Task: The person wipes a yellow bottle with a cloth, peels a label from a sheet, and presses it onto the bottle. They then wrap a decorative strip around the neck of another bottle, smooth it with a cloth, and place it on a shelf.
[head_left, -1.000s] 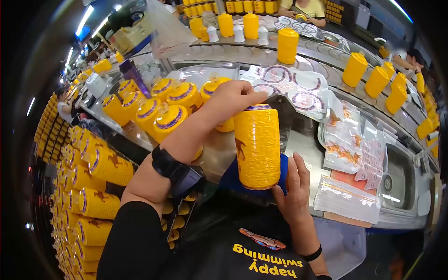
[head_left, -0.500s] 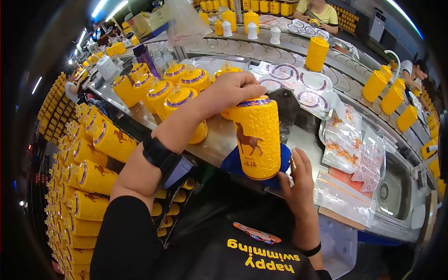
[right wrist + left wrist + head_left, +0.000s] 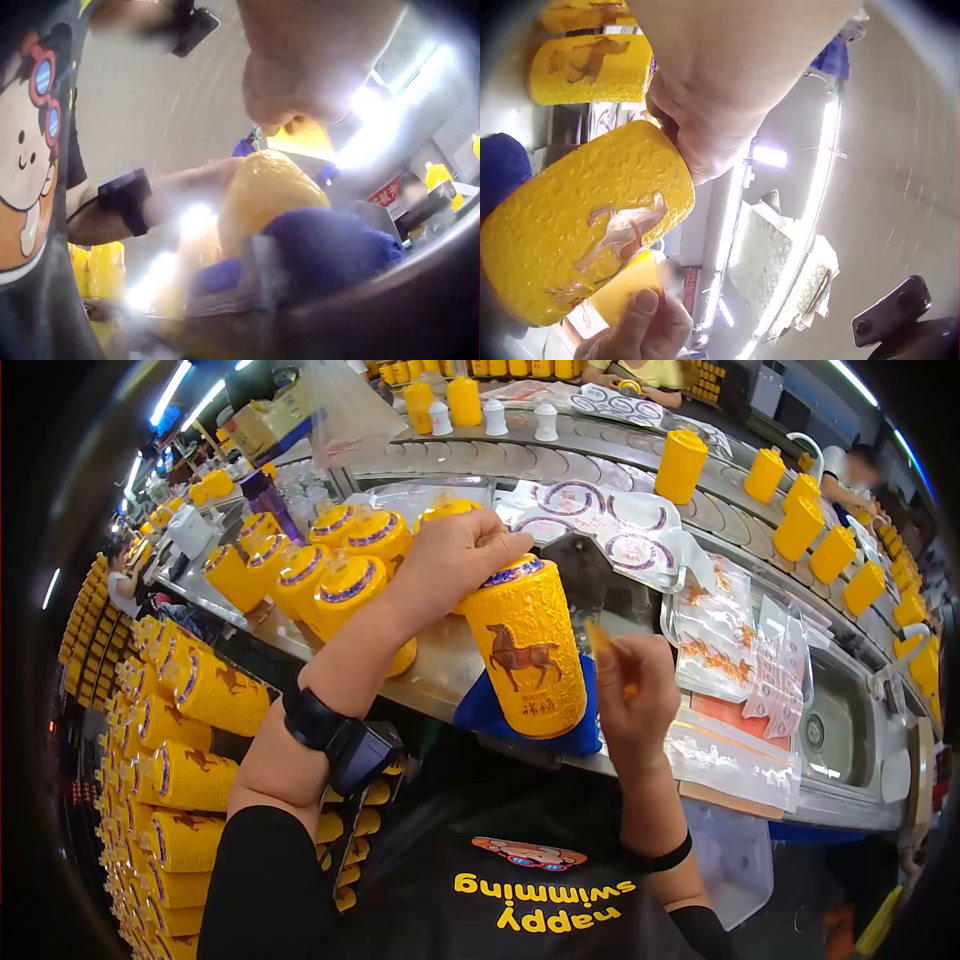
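Note:
A yellow embossed bottle (image 3: 525,650) with a brown horse picture and a purple patterned band leans at a slant over a blue cloth (image 3: 480,705). My left hand (image 3: 450,560) grips it at the top, and the neck is hidden by the fingers. To the right of the bottle, my right hand (image 3: 642,690) pinches a thin flat yellow scraper-like piece (image 3: 626,289) between thumb and fingers. In the left wrist view this piece is right beside the horse picture (image 3: 626,229). The right wrist view shows the piece (image 3: 304,141) above the bottle (image 3: 262,187).
Several finished-looking yellow bottles (image 3: 350,585) stand behind my left arm; more are stacked at lower left (image 3: 200,765). Decal sheets (image 3: 640,550) and horse decals (image 3: 715,630) lie at right, before a sink (image 3: 845,720). A conveyor (image 3: 590,465) carries bottles behind.
The bottle has turned so the whole horse faces me, and its base has swung right. My right hand has risen from beside the base, and the yellow piece now shows in its fingers.

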{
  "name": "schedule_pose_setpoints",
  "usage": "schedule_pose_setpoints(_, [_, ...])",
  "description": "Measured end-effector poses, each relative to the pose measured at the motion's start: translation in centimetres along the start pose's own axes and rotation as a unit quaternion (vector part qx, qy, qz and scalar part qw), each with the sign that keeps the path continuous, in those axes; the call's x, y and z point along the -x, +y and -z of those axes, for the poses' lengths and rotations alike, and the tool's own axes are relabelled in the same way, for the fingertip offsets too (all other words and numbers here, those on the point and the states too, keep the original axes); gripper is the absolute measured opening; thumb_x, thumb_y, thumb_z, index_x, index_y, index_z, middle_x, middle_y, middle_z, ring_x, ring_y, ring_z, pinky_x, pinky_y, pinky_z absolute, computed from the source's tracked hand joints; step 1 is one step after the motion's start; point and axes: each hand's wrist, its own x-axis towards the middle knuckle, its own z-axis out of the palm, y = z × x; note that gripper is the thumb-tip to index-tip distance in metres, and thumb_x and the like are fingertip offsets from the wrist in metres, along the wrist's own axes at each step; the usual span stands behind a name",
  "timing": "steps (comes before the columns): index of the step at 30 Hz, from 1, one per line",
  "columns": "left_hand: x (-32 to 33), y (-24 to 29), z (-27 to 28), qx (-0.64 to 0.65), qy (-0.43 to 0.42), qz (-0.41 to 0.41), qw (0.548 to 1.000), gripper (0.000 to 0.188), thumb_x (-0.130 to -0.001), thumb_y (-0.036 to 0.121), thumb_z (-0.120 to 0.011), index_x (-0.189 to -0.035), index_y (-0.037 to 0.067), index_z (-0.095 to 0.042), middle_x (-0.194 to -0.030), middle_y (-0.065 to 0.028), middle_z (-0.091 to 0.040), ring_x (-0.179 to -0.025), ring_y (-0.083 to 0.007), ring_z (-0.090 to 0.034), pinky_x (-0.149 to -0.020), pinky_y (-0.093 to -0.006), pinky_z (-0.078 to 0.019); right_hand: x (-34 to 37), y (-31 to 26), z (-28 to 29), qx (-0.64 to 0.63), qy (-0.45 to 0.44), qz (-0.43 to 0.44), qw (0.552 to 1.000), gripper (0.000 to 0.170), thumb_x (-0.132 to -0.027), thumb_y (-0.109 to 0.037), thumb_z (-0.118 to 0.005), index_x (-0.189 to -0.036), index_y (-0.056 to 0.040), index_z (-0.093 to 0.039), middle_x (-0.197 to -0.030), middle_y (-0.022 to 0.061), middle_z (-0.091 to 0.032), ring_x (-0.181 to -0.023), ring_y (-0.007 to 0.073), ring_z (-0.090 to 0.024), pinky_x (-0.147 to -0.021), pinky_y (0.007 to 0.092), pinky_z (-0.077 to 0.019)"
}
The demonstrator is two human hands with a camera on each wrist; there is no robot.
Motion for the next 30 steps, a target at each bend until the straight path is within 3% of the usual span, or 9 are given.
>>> schedule_pose_setpoints(1, [-0.2,-0.2,-0.2,-0.01,0.0,0.001,1.0,0.048,-0.083,0.046,-0.065,-0.083,-0.002,-0.067,-0.074,-0.0134,-0.066,-0.069,-0.0191,-0.063,-0.065,-0.0318,-0.0484,-0.2,-0.3,0.0,0.067,0.005,0.125,0.99,0.017,-0.078,-0.005,-0.07,-0.092,-0.0077,-0.061,-0.082,0.0051,-0.061,-0.074,0.0195,-0.057,-0.072,0.0361,-0.0429])
schedule_pose_setpoints(5, [-0.8,-0.1,0.0,-0.024,0.0,0.001,1.0,0.039,-0.086,0.04,-0.066,-0.081,0.001,-0.064,-0.072,-0.0056,-0.061,-0.067,-0.0113,-0.056,-0.062,-0.0268,-0.0451,0.5,-3.2,1.7,0.038,-0.189,0.191,0.962,0.023,-0.07,-0.006,-0.075,-0.091,-0.01,-0.066,-0.083,0.0024,-0.056,-0.071,0.0204,-0.05,-0.072,0.0363,-0.0376])
schedule_pose_setpoints(9, [-1.1,0.0,-0.1,-0.049,-0.01,0.027,0.998,0.037,-0.086,0.037,-0.067,-0.079,0.002,-0.063,-0.07,-0.0013,-0.058,-0.067,-0.0072,-0.052,-0.061,-0.0246,-0.0438,-0.5,-2.9,1.3,0.083,-0.111,0.194,0.971,0.025,-0.068,-0.011,-0.073,-0.092,-0.0138,-0.066,-0.083,-0.0003,-0.055,-0.072,0.018,-0.051,-0.074,0.0374,-0.0365])
schedule_pose_setpoints(12, [-1.2,-0.5,-0.2,-0.036,0.009,-0.015,0.999,0.049,-0.081,0.049,-0.065,-0.079,0.0,-0.067,-0.074,-0.0171,-0.065,-0.072,-0.0281,-0.064,-0.067,-0.0379,-0.0488,-0.9,-2.9,1.3,0.036,-0.157,0.192,0.968,0.031,-0.063,-0.009,-0.077,-0.092,-0.0127,-0.066,-0.082,0.0004,-0.055,-0.071,0.0195,-0.051,-0.074,0.0374,-0.0368])
schedule_pose_setpoints(13, [-1.1,-0.5,-0.2,-0.043,0.009,-0.028,0.999,0.046,-0.082,0.046,-0.066,-0.08,0.0,-0.066,-0.074,-0.0148,-0.065,-0.071,-0.0245,-0.063,-0.066,-0.0357,-0.0482,-0.6,-2.9,1.6,0.006,-0.181,0.187,0.966,0.032,-0.063,-0.008,-0.078,-0.093,-0.0124,-0.066,-0.082,0.0008,-0.055,-0.071,0.02,-0.052,-0.074,0.0375,-0.0371])
schedule_pose_setpoints(15, [-0.3,0.7,0.0,-0.064,0.017,-0.044,0.997,0.039,-0.084,0.039,-0.067,-0.082,-0.001,-0.065,-0.074,-0.0102,-0.064,-0.069,-0.0173,-0.061,-0.063,-0.0313,-0.0469,0.1,-2.7,2.0,-0.047,-0.132,0.101,0.985,0.027,-0.069,-0.001,-0.075,-0.092,-0.0086,-0.065,-0.081,0.0055,-0.056,-0.069,0.0239,-0.052,-0.068,0.0379,-0.0405])
schedule_pose_setpoints(20, [3.7,3.0,-0.3,-0.081,0.081,-0.145,0.983,0.038,-0.084,0.042,-0.065,-0.082,0.003,-0.063,-0.075,-0.0154,-0.064,-0.07,-0.0305,-0.064,-0.061,-0.0374,-0.0482,2.0,-2.1,3.2,-0.221,-0.048,-0.088,0.97,0.02,-0.082,0.005,-0.062,-0.101,0.0004,-0.056,-0.093,0.0115,-0.052,-0.083,0.0162,-0.049,-0.073,0.0239,-0.0409])
schedule_pose_setpoints(26, [6.5,6.6,3.8,-0.147,0.176,-0.213,0.95,0.032,-0.082,0.036,-0.07,-0.084,0.005,-0.061,-0.073,-0.014,-0.063,-0.067,-0.0307,-0.065,-0.061,-0.0356,-0.0513,2.0,-2.0,3.5,-0.283,-0.031,-0.118,0.951,0.018,-0.092,-0.008,-0.061,-0.104,0.0009,-0.053,-0.093,0.01,-0.055,-0.083,0.0137,-0.052,-0.079,0.024,-0.042])
schedule_pose_setpoints(30, [4.5,8.1,11.9,-0.076,0.194,-0.147,0.967,0.038,-0.082,0.04,-0.068,-0.085,0.002,-0.066,-0.075,-0.015,-0.067,-0.07,-0.031,-0.068,-0.062,-0.0369,-0.051,2.3,-2.2,2.8,-0.331,-0.016,-0.163,0.929,0.02,-0.093,-0.009,-0.06,-0.11,-0.0005,-0.052,-0.096,0.008,-0.059,-0.086,0.0116,-0.056,-0.081,0.0234,-0.0432])
